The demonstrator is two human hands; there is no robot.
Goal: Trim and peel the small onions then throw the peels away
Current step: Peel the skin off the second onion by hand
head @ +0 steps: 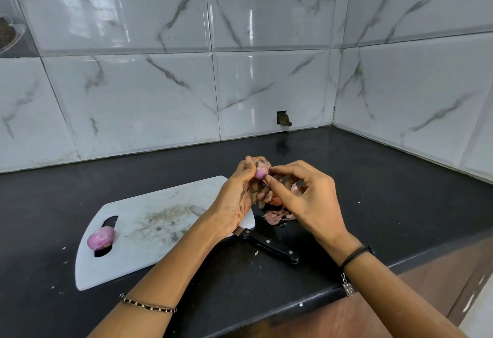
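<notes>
The left hand [241,191] holds a small onion [261,171] above the cutting board [160,217]. The right hand [306,196] pinches its skin. Peels [277,216] lie right of the board.

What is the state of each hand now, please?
Left hand: closed, holding the small onion.
Right hand: fingertips pinched on the onion's loose peel; whether the grip is firm cannot be told.
</notes>
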